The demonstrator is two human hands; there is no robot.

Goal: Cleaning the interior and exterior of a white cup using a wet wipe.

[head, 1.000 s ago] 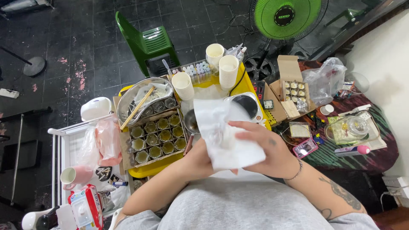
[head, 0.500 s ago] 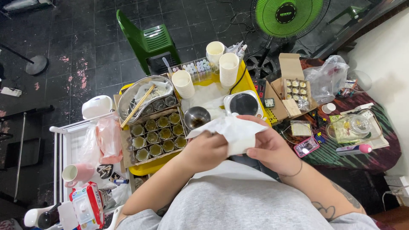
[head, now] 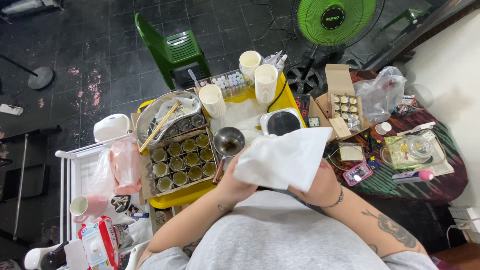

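Head view: both hands are up at the chest, closed on a white tissue [head: 281, 159]. The left hand [head: 235, 181] pinches its lower left edge and the right hand [head: 320, 186] grips from underneath, so the sheet drapes over the fingers like a wiping pad. It hangs just above the yellow worktop [head: 172, 200], close to the small metal pot [head: 229, 142] and the tray of jars [head: 181, 160], everything within easy reach.

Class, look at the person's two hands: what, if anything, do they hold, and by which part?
Both hands hold one white paper towel. The left hand grips its lower left edge; the right hand holds its lower right side, mostly hidden behind the sheet.
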